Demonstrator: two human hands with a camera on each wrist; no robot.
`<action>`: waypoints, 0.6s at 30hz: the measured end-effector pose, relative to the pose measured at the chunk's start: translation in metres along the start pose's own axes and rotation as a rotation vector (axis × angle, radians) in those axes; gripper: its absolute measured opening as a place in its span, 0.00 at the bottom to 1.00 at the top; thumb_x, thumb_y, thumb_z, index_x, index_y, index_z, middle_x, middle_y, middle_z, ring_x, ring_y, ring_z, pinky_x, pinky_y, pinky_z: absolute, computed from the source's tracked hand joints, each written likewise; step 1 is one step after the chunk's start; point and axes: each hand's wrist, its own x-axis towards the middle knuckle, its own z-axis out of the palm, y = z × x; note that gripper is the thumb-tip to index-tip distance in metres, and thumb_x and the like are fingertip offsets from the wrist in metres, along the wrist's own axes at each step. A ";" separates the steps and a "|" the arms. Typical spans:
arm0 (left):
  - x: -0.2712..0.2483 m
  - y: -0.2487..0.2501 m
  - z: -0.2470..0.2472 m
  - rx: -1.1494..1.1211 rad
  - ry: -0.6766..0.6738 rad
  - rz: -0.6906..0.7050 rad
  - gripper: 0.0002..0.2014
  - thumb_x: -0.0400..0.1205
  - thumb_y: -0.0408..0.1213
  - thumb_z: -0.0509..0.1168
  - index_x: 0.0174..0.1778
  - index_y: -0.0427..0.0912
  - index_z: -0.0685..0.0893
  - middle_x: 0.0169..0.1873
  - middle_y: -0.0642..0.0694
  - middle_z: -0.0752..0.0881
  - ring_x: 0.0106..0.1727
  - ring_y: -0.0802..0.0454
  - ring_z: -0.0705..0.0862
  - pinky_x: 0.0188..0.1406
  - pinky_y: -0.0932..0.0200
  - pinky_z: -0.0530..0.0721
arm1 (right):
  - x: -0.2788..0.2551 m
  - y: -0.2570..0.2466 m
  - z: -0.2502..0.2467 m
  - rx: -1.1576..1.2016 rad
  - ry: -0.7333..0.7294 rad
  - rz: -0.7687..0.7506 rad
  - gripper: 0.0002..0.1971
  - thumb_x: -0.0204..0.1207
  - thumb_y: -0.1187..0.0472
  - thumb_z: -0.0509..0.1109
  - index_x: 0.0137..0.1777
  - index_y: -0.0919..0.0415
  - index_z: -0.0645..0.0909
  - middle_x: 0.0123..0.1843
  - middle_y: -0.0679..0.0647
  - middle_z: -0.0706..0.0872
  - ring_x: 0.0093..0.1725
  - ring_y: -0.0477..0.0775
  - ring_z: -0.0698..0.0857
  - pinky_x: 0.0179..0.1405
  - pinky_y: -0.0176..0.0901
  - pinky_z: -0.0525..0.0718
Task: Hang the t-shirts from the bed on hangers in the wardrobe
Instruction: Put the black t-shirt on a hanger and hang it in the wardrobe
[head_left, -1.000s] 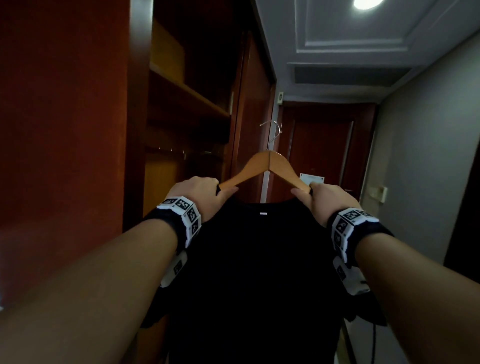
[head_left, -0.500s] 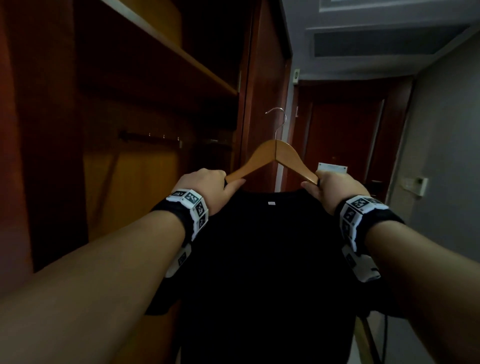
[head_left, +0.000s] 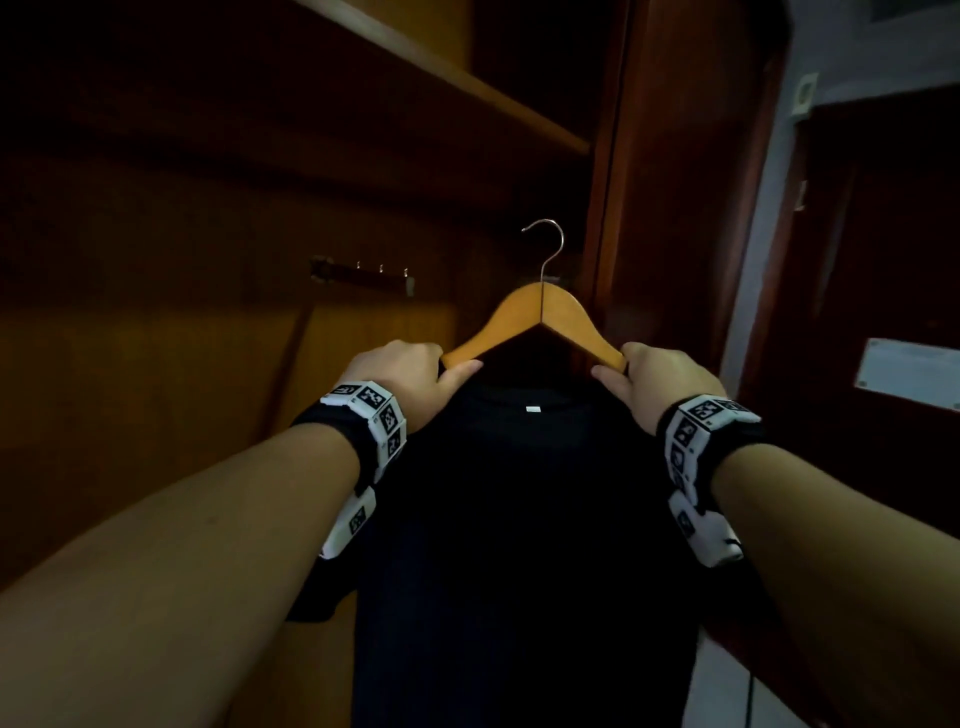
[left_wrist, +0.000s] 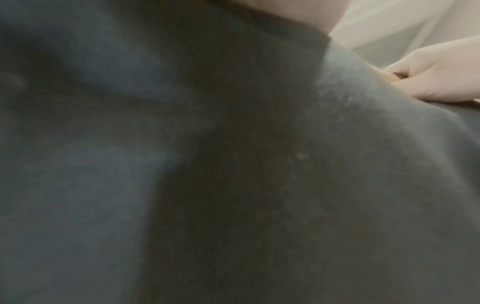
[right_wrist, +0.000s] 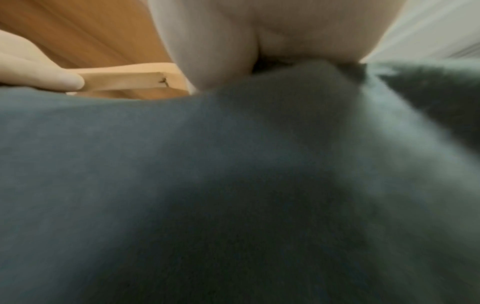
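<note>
**Black t-shirt on wooden hanger, held at the open wardrobe**

Item 1. T-shirt (head_left: 519, 519): black, draped on a hanger, collar uppermost with a small white label at the neck. Body hangs straight down between the two forearms and runs out of the bottom of the head view. Both wrist views are filled with its dark fabric, blurred.

Item 2. Hanger (head_left: 537, 322): pale wood, metal hook upright with its open end turned left. The peak and upper arms stand bare above the collar; the outer ends are under the shirt's shoulders. The hook hangs on nothing; it is in mid-air in front of the wardrobe interior.

Item 3. Left hand (head_left: 410, 374): fingers curled round the left shoulder of the hanger and the shirt over it, thumb lying along the lower edge of the wood. Marker band on the wrist.

Item 4. Right hand (head_left: 660, 379): closed likewise on the right shoulder of the hanger and shirt, thumb pointing inward under the wood. Marker band on the wrist. In the left wrist view this hand (left_wrist: 436, 76) shows with fingers folded at the fabric edge.

Item 5. Wardrobe (head_left: 613, 208): dark reddish wood, open. Shelf (head_left: 467, 93) overhead, slanting across the upper left. A short rail (head_left: 363, 275) with small hooks is fixed on the back panel, to the left of the hanger and well apart from it.
</note>
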 end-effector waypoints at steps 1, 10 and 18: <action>0.003 -0.004 0.006 0.015 -0.012 -0.018 0.31 0.85 0.74 0.44 0.44 0.52 0.79 0.35 0.49 0.86 0.35 0.49 0.86 0.36 0.50 0.89 | 0.009 -0.003 0.012 0.005 -0.021 -0.017 0.20 0.87 0.35 0.59 0.49 0.52 0.76 0.38 0.51 0.84 0.35 0.52 0.83 0.30 0.47 0.78; 0.041 -0.044 0.045 0.128 -0.068 -0.100 0.31 0.87 0.71 0.45 0.43 0.48 0.79 0.35 0.48 0.85 0.34 0.49 0.84 0.28 0.55 0.79 | 0.079 -0.032 0.089 0.110 -0.107 -0.127 0.22 0.87 0.35 0.59 0.48 0.54 0.76 0.38 0.53 0.84 0.34 0.55 0.85 0.28 0.47 0.80; 0.090 -0.084 0.050 0.141 -0.011 -0.137 0.32 0.86 0.72 0.46 0.41 0.47 0.80 0.34 0.47 0.84 0.33 0.48 0.83 0.34 0.51 0.84 | 0.140 -0.063 0.099 0.162 -0.094 -0.170 0.21 0.87 0.36 0.60 0.47 0.54 0.77 0.39 0.54 0.85 0.35 0.54 0.86 0.29 0.47 0.81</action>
